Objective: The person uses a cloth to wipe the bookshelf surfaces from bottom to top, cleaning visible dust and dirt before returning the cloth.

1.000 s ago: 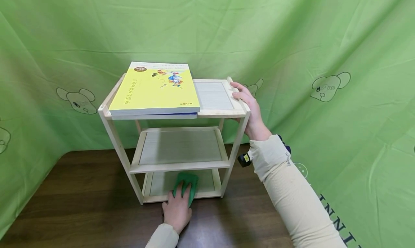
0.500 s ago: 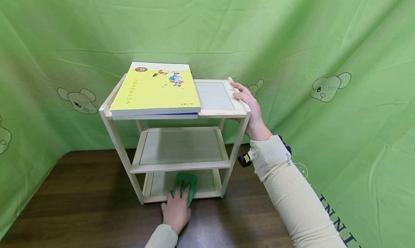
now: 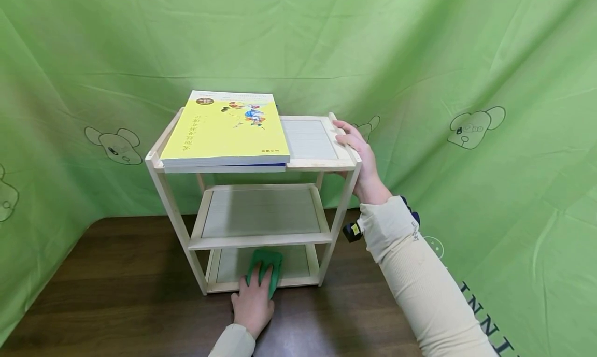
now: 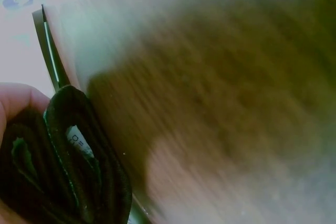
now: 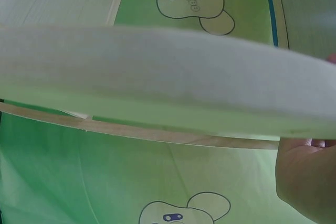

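Note:
In the head view my left hand point(image 3: 253, 306) holds a green cloth point(image 3: 266, 259) against the front of the bottom shelf point(image 3: 294, 263), with two fingers stretched over it. The left wrist view shows the cloth point(image 4: 79, 156) thick and folded, a white tag inside a fold; part of its grip is hidden. My right hand point(image 3: 364, 160) grips the right top rail of the pale wooden shelf unit point(image 3: 261, 240), fingertips over the inner side. From the right wrist, the hand point(image 5: 310, 177) shows at the lower right below a blurred pale wooden piece point(image 5: 157, 72).
A yellow-covered book point(image 3: 228, 129) lies on another book on the left of the top shelf point(image 3: 308, 139). The unit stands on a dark wood-grain surface point(image 3: 126, 279). Green fabric point(image 3: 420, 87) with mouse drawings hangs close behind and at the sides.
My left hand and the cloth have shifted slightly left along the bottom shelf. The right hand keeps its hold on the rail; the books stay in place.

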Available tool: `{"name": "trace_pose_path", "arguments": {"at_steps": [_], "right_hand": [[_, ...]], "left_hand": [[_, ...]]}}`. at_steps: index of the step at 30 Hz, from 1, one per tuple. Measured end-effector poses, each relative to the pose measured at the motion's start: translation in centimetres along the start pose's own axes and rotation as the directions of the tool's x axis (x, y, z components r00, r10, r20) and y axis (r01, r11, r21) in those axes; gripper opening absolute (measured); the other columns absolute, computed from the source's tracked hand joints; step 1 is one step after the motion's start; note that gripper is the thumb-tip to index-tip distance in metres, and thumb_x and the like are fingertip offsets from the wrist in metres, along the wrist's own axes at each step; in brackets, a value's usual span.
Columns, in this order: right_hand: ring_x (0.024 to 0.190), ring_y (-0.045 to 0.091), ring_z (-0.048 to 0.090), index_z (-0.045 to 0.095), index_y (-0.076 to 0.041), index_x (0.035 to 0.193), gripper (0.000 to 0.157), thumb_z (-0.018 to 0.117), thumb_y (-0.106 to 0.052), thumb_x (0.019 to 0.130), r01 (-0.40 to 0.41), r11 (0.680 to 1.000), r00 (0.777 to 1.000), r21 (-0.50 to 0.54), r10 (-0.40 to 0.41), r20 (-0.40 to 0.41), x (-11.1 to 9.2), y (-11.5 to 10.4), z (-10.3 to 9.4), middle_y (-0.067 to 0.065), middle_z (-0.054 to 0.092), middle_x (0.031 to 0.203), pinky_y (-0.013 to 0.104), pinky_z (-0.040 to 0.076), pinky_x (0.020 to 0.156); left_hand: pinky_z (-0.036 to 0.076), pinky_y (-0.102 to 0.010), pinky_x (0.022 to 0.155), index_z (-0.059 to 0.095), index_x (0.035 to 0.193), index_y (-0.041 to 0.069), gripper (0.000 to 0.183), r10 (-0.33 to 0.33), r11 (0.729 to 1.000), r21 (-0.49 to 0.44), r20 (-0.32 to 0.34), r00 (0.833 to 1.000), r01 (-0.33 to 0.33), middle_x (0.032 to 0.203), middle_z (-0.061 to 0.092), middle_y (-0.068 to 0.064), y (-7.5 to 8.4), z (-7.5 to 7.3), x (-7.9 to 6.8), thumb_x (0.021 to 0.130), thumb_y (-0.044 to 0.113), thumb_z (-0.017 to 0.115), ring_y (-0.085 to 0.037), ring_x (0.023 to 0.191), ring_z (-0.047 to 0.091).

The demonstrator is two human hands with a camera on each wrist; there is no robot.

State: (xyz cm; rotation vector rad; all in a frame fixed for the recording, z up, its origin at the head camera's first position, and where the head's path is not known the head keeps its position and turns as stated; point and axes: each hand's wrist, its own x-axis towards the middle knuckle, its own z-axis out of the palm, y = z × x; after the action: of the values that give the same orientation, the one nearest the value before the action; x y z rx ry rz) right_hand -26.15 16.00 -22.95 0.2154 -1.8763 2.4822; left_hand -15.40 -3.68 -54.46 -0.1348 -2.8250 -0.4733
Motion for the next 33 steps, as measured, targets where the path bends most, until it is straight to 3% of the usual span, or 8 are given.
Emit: {"name": "trace_pose_path", "arguments": {"at_steps": [16,25,33], "right_hand": [[0.106,0.022,0.042,0.044,-0.022,0.134,0.047,0.044,-0.019,0.087,-0.01,1.0,1.0,0.01,0.01,-0.005,0.0,0.0,-0.1,0.004,0.034,0.142,0.032,0.041,0.074],[0.097,0.021,0.046,0.046,-0.023,0.133,0.046,0.045,-0.018,0.087,-0.006,1.0,1.0,0.023,0.006,0.003,-0.1,0.0,-0.2,0.007,0.035,0.138,0.027,0.045,0.058],[0.103,0.022,0.043,0.044,-0.022,0.134,0.048,0.045,-0.018,0.087,-0.009,1.0,1.0,0.029,0.009,-0.001,0.0,0.0,0.2,0.005,0.034,0.141,0.028,0.043,0.065]], "left_hand": [[0.041,-0.053,0.055,0.047,0.135,0.024,0.077,-0.031,1.0,0.004,0.008,0.999,0.031,0.138,0.041,-0.01,-0.7,-0.4,-0.1,0.064,0.019,0.076,-0.043,0.107,0.045],[0.041,-0.052,0.056,0.048,0.134,0.025,0.079,-0.049,0.999,0.006,-0.014,0.999,0.049,0.139,0.041,-0.008,-1.2,-0.5,-0.2,0.061,0.019,0.076,-0.042,0.106,0.045],[0.041,-0.052,0.054,0.049,0.134,0.022,0.076,-0.066,0.998,0.001,-0.012,0.998,0.066,0.138,0.041,-0.011,-2.3,-1.0,-0.5,0.063,0.019,0.076,-0.042,0.105,0.045]]}}
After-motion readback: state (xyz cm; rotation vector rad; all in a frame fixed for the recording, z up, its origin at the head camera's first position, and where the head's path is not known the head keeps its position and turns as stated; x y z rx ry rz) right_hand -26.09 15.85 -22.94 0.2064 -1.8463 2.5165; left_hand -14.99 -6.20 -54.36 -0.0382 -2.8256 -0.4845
